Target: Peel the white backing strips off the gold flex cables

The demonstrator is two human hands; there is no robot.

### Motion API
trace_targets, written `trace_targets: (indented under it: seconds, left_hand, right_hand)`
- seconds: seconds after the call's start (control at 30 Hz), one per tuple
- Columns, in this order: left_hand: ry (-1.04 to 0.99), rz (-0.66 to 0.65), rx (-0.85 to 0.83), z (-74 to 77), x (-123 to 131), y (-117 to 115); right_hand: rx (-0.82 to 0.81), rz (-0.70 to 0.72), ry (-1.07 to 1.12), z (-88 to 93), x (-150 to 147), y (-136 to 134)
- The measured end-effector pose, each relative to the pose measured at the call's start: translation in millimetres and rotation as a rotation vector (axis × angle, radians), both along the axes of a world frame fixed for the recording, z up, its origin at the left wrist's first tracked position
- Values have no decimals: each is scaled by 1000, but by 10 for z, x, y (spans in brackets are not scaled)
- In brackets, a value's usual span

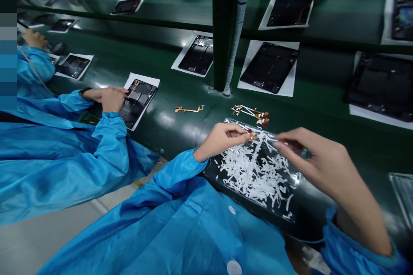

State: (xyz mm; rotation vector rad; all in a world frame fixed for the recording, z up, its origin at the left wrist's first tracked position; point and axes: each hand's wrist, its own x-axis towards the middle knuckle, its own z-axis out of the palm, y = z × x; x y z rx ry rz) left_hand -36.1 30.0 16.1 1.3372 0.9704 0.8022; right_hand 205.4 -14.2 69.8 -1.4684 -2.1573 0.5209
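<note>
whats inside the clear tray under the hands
The clear tray holds a heap of white strips. The right hand covers its far right corner, so whatever lies there is hidden.

The left hand (pixel 221 138) pinches a small orange-and-red flex strip (pixel 251 134) between thumb and fingertips, above a clear plastic tray (pixel 226 176) heaped with white paper slivers (pixel 254 172) on the dark green table (pixel 180 124). The right hand (pixel 318 159) hovers just beside, its grip loose with fingers curled. Similar orange strips (pixel 254 114) lie beyond the tray.
</note>
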Motion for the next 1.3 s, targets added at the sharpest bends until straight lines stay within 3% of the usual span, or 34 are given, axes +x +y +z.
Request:
trace_targets:
  seconds: [0.1,0.2,0.37,0.53,0.67,0.8,0.9,1.1,1.3]
  left_hand:
    - [24,-22,105,68,-71,-10]
    - [-38,47,118,50,-197,2]
    - [-351,170,-115,-181,-462,18]
    - [-363,268,-128,-333,-731,10]
    - [-344,290,-145,-338,-929,47]
    - [-323,313,-165,-366,-1076,74]
    - [-397,312,-219,-441,-1151,55]
    - [-584,152,-355,-611,-1277,-97]
    - [-491,329,-400,-604,-1573,-174]
  right_hand:
    - [-157,113,168,42,-255,283]
    - [-371,205,338,60,-544,574]
    - [-649,277,501,-23,-1019,961]
    - [-854,370,562,-156,-1397,1195]
    - [-872,443,509,-146,-1614,1271]
    - [-911,427,541,-149,-1770,1285]
    - [-935,338,603,-212,-1841,1313]
    - [-894,105,749,-336,-1956,1462]
    - [-865,31,720,-501,-1983,1530]
